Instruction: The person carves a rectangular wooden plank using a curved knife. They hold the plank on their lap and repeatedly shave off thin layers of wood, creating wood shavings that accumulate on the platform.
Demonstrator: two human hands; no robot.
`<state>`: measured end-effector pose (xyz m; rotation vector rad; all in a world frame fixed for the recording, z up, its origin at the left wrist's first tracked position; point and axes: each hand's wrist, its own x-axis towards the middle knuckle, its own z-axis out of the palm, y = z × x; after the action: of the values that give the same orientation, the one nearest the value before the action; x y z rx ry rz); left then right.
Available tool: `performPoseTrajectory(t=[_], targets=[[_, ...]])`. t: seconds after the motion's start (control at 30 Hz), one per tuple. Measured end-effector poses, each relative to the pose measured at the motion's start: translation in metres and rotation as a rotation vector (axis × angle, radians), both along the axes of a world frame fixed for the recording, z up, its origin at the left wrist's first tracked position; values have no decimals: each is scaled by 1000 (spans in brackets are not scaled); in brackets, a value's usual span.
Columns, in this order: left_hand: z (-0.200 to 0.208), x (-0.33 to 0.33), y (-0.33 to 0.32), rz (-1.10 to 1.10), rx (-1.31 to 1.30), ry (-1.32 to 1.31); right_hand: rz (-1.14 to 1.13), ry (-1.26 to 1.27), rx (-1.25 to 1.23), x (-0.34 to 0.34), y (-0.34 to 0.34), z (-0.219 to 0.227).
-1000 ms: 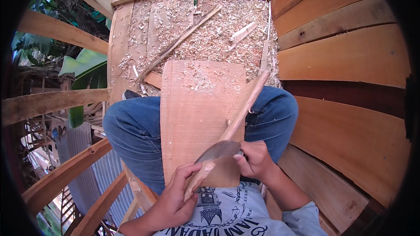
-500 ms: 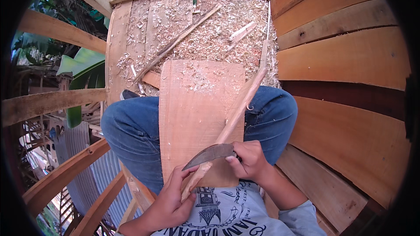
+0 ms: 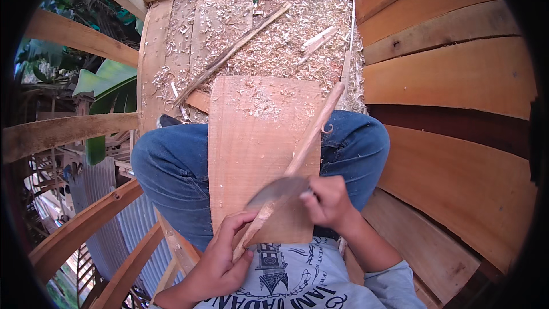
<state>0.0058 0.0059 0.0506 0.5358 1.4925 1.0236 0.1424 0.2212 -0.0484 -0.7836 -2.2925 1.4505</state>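
A long, pale wooden stick point(image 3: 313, 134) lies slantwise over a flat wooden board point(image 3: 246, 131) that rests across my lap. My left hand point(image 3: 229, 254) is wrapped round the near end of the stick. In my right hand point(image 3: 330, 205) is a knife with a broad, curved blade point(image 3: 276, 190); its handle is hidden in the fist. The blade crosses the stick just ahead of my left fingers and is blurred by motion. Near the stick's far part hangs a small curled shaving point(image 3: 327, 129).
Shavings point(image 3: 274, 46) cover the plank floor ahead. On them lie a long, dark-edged stick point(image 3: 229, 57) and a split wood piece point(image 3: 318, 43). A plank wall point(image 3: 446, 74) rises at right; wooden rails point(image 3: 74, 129) run along the left. My jeans-clad knees flank the board.
My right hand and the knife have moved a little away from me along the stick. The stick has shifted slightly, its small curl now farther away. My left hand has kept its grip.
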Motion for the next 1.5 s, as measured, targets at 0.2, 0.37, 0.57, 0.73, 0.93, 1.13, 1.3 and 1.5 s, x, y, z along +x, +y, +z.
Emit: performPoseTrajectory(t=[0.2,0.37,0.57,0.73,0.93,1.13,1.3,1.5], targets=[[-2,1,-1,-20,15,27,248,134,82,0,-10,11],[-1,3,-1,-10,1,0,-335,-61,-314,-10,16,5],[0,1,1,-17,-13,-14,-10,-7,-135,0,-3,12],[3,-1,4,-2,-7,1,26,-67,-83,14,-6,13],[8,4,6,39,-32,-34,-20,-130,46,20,-10,24],[8,9,6,60,-42,-2,-69,-286,367,11,14,30],[9,11,6,62,-68,27,-262,-253,533,8,33,16],[17,19,6,61,-111,89,-398,-263,268,10,59,18]])
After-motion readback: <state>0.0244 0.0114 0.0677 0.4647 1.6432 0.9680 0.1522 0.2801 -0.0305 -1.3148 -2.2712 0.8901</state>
